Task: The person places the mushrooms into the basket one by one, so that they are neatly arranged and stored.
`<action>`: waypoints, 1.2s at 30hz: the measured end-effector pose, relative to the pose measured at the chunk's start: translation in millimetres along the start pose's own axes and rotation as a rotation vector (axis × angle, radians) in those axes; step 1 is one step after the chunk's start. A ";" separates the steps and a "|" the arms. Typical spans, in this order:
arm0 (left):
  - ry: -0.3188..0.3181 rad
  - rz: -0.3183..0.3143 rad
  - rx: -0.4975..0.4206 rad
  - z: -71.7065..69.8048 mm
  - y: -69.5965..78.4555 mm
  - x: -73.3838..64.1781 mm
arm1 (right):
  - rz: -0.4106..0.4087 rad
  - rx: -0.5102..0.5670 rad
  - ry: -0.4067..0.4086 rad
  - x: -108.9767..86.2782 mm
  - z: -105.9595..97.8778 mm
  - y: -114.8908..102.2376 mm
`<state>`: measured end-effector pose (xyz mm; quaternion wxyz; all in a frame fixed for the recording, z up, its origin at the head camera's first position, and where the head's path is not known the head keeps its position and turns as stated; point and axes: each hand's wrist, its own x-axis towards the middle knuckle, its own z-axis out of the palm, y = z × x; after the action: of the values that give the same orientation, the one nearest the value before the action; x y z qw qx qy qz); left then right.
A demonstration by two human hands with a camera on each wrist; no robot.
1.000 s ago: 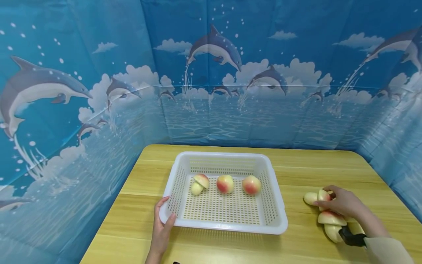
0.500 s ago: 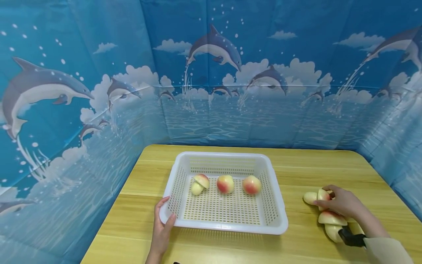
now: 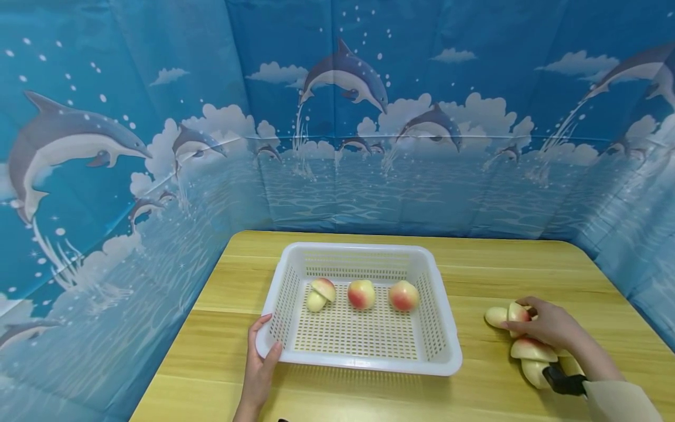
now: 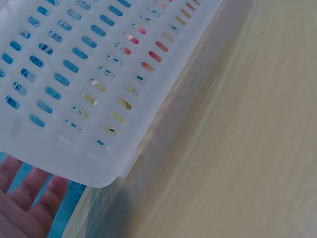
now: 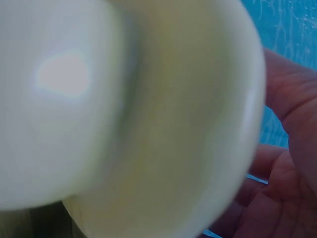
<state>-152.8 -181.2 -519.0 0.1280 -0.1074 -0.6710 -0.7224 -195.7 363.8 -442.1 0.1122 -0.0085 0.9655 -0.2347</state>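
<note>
My left hand (image 3: 258, 370) grips the near left corner of a white plastic basket (image 3: 364, 361), thumb on the front rim and fingers at the left side. In the basket lie a mushroom (image 3: 323, 293) with a red-and-yellow cap and two round red-and-yellow, peach-like fruits, one in the middle (image 3: 361, 294) and one to the right (image 3: 404, 296). At the right of the table my right hand (image 3: 554, 324) pinches the cap of another mushroom (image 3: 497, 317), its pale stem pointing left. A nearer mushroom (image 3: 531, 350) lies below that hand and fills much of the right wrist view.
Part of another pale piece (image 3: 571, 364) shows behind the right wrist's black strap (image 3: 564, 381). The wooden table (image 3: 474, 387) ends at a blue dolphin-print curtain (image 3: 337, 187) at the back and both sides. Bare wood lies between the basket and the mushrooms.
Almost nothing differs: the whole head view shifts very slightly. Both hands keep their places on the basket and the mushroom.
</note>
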 end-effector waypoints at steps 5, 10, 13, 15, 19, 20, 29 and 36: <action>0.000 -0.008 -0.001 -0.1 0.1 0.0 | -0.001 0.008 -0.013 0.7 0.7 1.3; -0.005 0.002 -0.007 -0.1 0.6 0.3 | -0.003 0.001 -0.006 1.0 1.2 1.3; -0.009 0.006 -0.009 -0.1 1.1 0.1 | -0.002 0.001 -0.005 1.3 1.5 1.4; -0.009 0.005 -0.009 0.2 1.3 0.1 | 0.001 0.004 -0.007 1.7 1.6 1.6; -0.011 0.006 -0.009 0.7 1.7 0.3 | 0.010 0.010 -0.012 2.7 2.2 1.4; -0.010 0.006 -0.010 0.8 1.8 0.4 | 0.012 0.010 -0.013 3.0 2.4 1.3; -0.009 0.020 -0.006 0.5 -0.2 0.6 | 0.020 0.006 -0.021 3.3 2.2 -1.4; -0.008 0.016 0.003 -0.1 -0.8 0.4 | 0.024 0.015 -0.013 2.4 3.1 -2.7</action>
<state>-153.5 -181.3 -519.6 0.1313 -0.1154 -0.6718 -0.7198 -197.5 359.8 -444.1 0.1214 0.0024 0.9631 -0.2403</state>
